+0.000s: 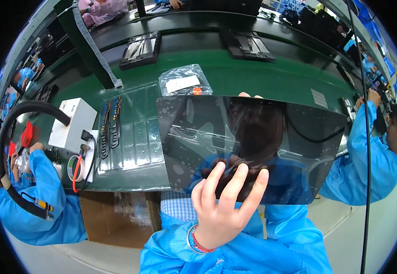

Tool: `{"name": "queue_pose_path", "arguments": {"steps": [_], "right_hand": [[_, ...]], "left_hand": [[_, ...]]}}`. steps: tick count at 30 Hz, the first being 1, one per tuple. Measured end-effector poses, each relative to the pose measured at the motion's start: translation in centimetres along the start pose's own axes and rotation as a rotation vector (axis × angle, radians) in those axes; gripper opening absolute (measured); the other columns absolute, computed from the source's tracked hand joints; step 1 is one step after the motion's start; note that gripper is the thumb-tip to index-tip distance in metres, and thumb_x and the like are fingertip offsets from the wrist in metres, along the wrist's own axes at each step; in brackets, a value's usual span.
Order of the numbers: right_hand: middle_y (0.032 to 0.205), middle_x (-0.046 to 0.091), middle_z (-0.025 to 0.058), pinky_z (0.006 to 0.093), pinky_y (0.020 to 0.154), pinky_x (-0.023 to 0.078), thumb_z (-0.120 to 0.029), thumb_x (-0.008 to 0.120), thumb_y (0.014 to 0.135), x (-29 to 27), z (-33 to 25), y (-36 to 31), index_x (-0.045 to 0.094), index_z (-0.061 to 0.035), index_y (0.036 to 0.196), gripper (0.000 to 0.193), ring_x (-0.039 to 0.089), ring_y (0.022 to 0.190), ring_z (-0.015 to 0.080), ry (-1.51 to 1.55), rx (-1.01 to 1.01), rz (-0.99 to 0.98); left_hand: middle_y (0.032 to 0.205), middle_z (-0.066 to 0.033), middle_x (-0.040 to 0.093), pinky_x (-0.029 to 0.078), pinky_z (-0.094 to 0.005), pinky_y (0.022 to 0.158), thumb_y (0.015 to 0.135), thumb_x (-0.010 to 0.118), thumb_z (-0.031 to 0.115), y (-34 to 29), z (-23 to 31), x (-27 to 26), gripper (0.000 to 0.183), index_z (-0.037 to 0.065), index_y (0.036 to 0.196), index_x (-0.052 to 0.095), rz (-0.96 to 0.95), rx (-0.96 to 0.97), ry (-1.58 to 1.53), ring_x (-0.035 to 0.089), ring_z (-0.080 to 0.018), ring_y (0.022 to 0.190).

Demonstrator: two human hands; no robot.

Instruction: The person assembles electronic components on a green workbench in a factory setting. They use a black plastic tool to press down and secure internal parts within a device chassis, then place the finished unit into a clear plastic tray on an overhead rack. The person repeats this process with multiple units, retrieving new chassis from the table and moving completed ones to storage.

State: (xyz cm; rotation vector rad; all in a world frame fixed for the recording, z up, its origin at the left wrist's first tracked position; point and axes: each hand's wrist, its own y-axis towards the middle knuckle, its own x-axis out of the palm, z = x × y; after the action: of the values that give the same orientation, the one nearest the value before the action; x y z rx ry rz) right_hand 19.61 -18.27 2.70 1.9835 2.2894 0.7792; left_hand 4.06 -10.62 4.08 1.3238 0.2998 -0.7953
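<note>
A large dark glossy display panel (194, 137), with clear film showing wrinkles and bubbles, is held up tilted in front of me. My left hand (226, 205) lies against its lower front, fingers spread, touching the surface; its thumb is hidden. Behind the panel is my right hand (249, 95), of which only fingertips show over the top edge, gripping it; the rest is hidden. Beyond the panel's upper left corner, a clear plastic bag (185, 78) with a white label and an orange round sticker lies on the green bench (289, 75).
To the left stand a white box (74, 123) with a black hose (29, 106), a tape roll (75, 168) and rows of small parts (110, 128). An open cardboard box (107, 219) sits below the bench edge. Two dark framed units (140, 49) lie farther back. Co-workers sit on both sides.
</note>
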Motion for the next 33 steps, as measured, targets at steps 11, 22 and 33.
{"name": "queue_pose_path", "arguments": {"steps": [11,22,33], "right_hand": [[0.127,0.046,0.0144,0.0415,0.087,0.040,-0.006,0.051,0.077,-1.3,-3.2,3.4,0.051,-0.0076,0.122,0.044,0.057,0.098,0.0304,-0.843,-0.087,-0.388],[0.114,0.055,0.0082,0.0458,0.102,0.027,-0.003,0.062,0.066,-1.4,3.4,2.3,0.053,-0.0091,0.117,0.053,0.051,0.108,0.0245,-1.425,-0.204,-0.895],[0.096,0.055,0.0160,0.0353,0.074,0.046,0.006,0.053,0.068,-6.0,0.2,0.2,0.055,-0.0002,0.109,0.042,0.056,0.089,0.0307,-1.178,0.009,-0.327]], "left_hand": [[0.089,-0.0162,0.059,0.046,-0.0330,0.065,0.071,0.061,0.000,1.2,-0.3,4.2,0.027,0.001,0.099,0.059,0.005,-0.395,-0.973,0.057,-0.0269,0.075],[0.105,-0.0100,0.058,0.043,-0.0356,0.089,0.085,0.053,0.002,-4.0,-1.0,9.3,0.021,-0.003,0.106,0.054,0.157,-1.435,-2.025,0.055,-0.0200,0.098],[0.092,-0.0115,0.059,0.043,-0.0332,0.070,0.078,0.055,0.004,-6.1,-10.8,-1.8,0.027,0.001,0.104,0.058,-0.297,-0.552,-0.152,0.054,-0.0233,0.083]]}}
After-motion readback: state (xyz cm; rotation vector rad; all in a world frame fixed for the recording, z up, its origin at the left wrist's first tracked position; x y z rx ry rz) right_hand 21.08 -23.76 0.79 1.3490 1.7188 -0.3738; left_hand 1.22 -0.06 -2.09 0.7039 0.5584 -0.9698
